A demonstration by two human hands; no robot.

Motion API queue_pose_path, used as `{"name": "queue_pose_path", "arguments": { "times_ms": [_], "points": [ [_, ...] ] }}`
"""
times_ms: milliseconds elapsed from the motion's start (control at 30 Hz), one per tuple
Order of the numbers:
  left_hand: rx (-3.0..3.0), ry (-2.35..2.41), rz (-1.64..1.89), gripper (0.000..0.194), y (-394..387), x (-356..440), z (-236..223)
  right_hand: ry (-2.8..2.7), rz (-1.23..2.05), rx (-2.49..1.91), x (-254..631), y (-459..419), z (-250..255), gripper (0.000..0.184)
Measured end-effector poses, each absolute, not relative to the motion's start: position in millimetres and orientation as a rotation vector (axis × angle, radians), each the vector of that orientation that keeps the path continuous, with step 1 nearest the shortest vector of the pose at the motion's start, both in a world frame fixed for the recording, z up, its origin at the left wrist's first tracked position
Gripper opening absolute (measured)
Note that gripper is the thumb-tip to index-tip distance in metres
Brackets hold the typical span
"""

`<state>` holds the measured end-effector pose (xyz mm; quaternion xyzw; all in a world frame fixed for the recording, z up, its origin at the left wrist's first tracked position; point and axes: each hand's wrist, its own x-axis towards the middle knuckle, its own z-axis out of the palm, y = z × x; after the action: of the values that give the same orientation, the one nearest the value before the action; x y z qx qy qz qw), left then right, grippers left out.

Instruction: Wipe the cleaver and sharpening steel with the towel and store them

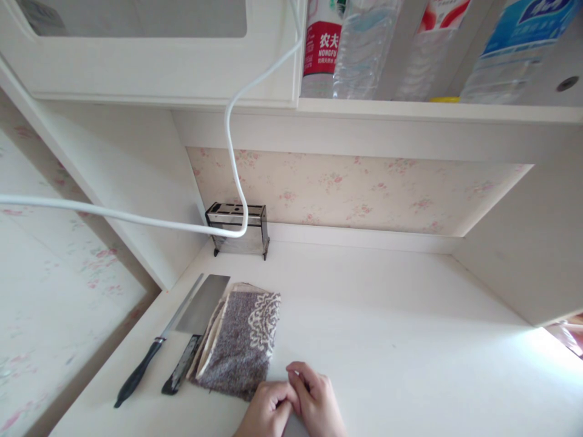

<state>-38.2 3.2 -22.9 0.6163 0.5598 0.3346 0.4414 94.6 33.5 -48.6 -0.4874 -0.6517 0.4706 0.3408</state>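
Observation:
My left hand [272,408] and my right hand [314,397] rest together at the front of the white tabletop, fingers curled in and touching each other. Nothing shows in either hand. Just beyond my left hand lies a folded grey-brown towel [239,346] with a cream pattern. A cleaver [206,302] lies flat to its left, its black handle beside the towel's edge. Further left is a sharpening steel [142,370] with a black handle, its rod pointing away from me. At the back left corner stands a metal knife block [240,238] with slots in its top.
A white cable [234,152] hangs across the view, in front of the knife block. Above is a white cabinet door [159,70], and beside it a shelf [432,112] holding several plastic bottles [367,51]. Side panels [523,249] flank the tabletop [387,328]; floral wallpaper [341,188] covers the back.

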Motion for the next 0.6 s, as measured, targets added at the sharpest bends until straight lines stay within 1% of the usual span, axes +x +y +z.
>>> {"name": "queue_pose_path", "arguments": {
  "times_ms": [100, 167, 267, 333, 400, 467, 533, 600],
  "points": [
    [1.492, 1.381, 0.803, 0.022, 2, -37, -33, -1.680, 1.246, -1.264, 94, 34, -54, 0.038],
    [1.433, 1.361, 0.774, 0.019, 1, -43, -32, -1.630, 1.340, -1.259, 94, 38, -57, 0.041],
    [1.301, 1.306, 0.838, 0.019, 6, -69, -5, -1.427, 1.600, -1.231, 98, 50, -54, 0.047],
    [1.307, 1.297, 0.995, 0.020, 18, -101, 28, -1.360, 1.665, -1.160, 99, 65, -44, 0.046],
    [1.327, 1.372, 1.170, 0.014, 41, -139, 60, -1.435, 1.611, -1.087, 97, 86, -28, 0.038],
    [1.223, 1.450, 1.456, 0.011, 76, -177, 83, -1.566, 1.543, -1.040, 89, 111, -7, 0.034],
    [0.997, 1.449, 1.781, 0.017, 116, -211, 95, -1.632, 1.522, -1.023, 74, 140, 16, 0.035],
    [0.929, 1.517, 1.834, 0.025, 157, -237, 101, -1.562, 1.554, -1.070, 54, 170, 38, 0.034]
  ]
}}
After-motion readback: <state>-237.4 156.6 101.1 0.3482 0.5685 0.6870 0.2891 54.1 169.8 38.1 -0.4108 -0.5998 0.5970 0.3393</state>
